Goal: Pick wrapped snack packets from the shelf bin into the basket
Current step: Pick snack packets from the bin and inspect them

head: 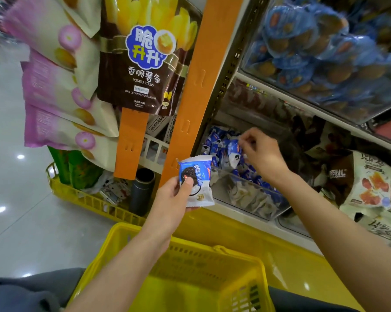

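Note:
My left hand (175, 197) grips a blue and white cookie packet (196, 180) in front of the shelf, above the yellow basket (246, 262). My right hand (261, 152) reaches into the clear shelf bin (253, 206) and pinches the edge of another blue packet (234, 149) lying on the pile of several similar packets. The basket sits low in the middle of the view and looks empty where I can see its floor.
An orange hanging strip (199, 91) with a brown potato-stick bag (142, 64) hangs left of the bin. Pink and cream bags (61, 91) hang further left. A yellow floor rack (81, 197) holds a dark bottle (142, 190). Other snack bags (368, 183) fill the shelf to the right.

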Action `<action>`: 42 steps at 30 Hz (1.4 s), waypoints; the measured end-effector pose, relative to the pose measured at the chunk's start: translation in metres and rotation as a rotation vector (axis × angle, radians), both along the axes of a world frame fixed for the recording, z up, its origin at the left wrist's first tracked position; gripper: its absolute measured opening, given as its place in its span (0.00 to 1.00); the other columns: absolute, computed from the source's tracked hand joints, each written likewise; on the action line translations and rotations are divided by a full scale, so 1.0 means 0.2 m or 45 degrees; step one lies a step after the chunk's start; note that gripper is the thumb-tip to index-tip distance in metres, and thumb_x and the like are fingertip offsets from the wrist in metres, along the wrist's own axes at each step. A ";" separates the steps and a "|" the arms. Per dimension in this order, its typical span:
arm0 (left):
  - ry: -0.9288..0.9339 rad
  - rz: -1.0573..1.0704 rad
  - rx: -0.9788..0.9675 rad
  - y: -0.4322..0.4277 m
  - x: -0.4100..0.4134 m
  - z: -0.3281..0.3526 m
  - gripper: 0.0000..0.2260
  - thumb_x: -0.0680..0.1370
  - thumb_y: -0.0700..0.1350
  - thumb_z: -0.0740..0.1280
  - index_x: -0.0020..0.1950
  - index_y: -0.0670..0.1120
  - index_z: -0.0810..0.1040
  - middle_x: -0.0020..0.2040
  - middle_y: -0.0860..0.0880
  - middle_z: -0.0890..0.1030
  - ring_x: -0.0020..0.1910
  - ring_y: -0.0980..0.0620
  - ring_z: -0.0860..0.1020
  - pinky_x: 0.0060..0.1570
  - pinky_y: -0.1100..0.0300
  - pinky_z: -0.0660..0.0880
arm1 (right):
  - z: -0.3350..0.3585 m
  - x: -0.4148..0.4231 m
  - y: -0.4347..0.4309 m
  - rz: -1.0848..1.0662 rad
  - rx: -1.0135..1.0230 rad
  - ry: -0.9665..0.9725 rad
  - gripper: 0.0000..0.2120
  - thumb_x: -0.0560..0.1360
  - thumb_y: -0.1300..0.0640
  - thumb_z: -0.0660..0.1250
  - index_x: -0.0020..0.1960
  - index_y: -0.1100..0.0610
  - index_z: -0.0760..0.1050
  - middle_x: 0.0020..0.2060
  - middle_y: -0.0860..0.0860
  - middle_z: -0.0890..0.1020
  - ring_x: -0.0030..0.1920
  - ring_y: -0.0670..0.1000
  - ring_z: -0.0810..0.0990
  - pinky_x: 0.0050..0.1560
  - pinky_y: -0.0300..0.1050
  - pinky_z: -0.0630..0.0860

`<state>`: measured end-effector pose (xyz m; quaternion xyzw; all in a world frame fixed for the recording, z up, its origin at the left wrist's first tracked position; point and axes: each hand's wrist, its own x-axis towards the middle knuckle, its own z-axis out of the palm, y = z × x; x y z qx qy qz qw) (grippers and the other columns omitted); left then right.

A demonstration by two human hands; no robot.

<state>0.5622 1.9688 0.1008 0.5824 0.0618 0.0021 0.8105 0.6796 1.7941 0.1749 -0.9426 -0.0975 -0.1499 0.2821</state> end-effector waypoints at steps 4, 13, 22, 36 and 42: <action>-0.008 -0.004 -0.019 -0.02 -0.01 0.00 0.09 0.80 0.50 0.57 0.52 0.51 0.76 0.49 0.49 0.80 0.46 0.54 0.79 0.38 0.65 0.78 | 0.09 -0.23 0.00 0.119 0.322 -0.230 0.04 0.78 0.59 0.62 0.45 0.50 0.70 0.40 0.53 0.80 0.40 0.51 0.81 0.36 0.47 0.82; 0.106 0.019 0.024 -0.08 -0.10 -0.03 0.13 0.82 0.52 0.53 0.47 0.52 0.75 0.45 0.50 0.80 0.42 0.54 0.76 0.39 0.60 0.74 | -0.10 -0.59 0.10 0.174 0.672 0.400 0.04 0.78 0.62 0.61 0.44 0.57 0.71 0.45 0.57 0.79 0.40 0.47 0.82 0.37 0.45 0.82; 0.241 -0.218 -0.227 -0.02 -0.15 -0.02 0.12 0.80 0.52 0.56 0.53 0.48 0.76 0.47 0.45 0.83 0.43 0.48 0.82 0.40 0.54 0.80 | -0.13 -0.66 0.14 0.235 0.813 0.651 0.10 0.79 0.59 0.58 0.60 0.57 0.68 0.49 0.52 0.80 0.43 0.45 0.81 0.40 0.38 0.81; 0.183 -0.197 -0.252 0.02 -0.18 -0.01 0.17 0.75 0.54 0.63 0.57 0.44 0.76 0.52 0.43 0.82 0.46 0.48 0.82 0.37 0.57 0.78 | -0.07 -0.61 0.14 0.229 0.691 0.490 0.06 0.75 0.50 0.66 0.44 0.52 0.78 0.42 0.50 0.84 0.42 0.47 0.83 0.44 0.39 0.80; 0.200 0.033 -0.089 0.05 -0.13 -0.02 0.10 0.79 0.47 0.62 0.58 0.44 0.75 0.48 0.45 0.82 0.38 0.55 0.82 0.29 0.64 0.75 | 0.08 -0.38 0.03 0.025 0.508 -0.008 0.11 0.75 0.55 0.67 0.35 0.53 0.72 0.29 0.49 0.77 0.32 0.46 0.77 0.37 0.47 0.81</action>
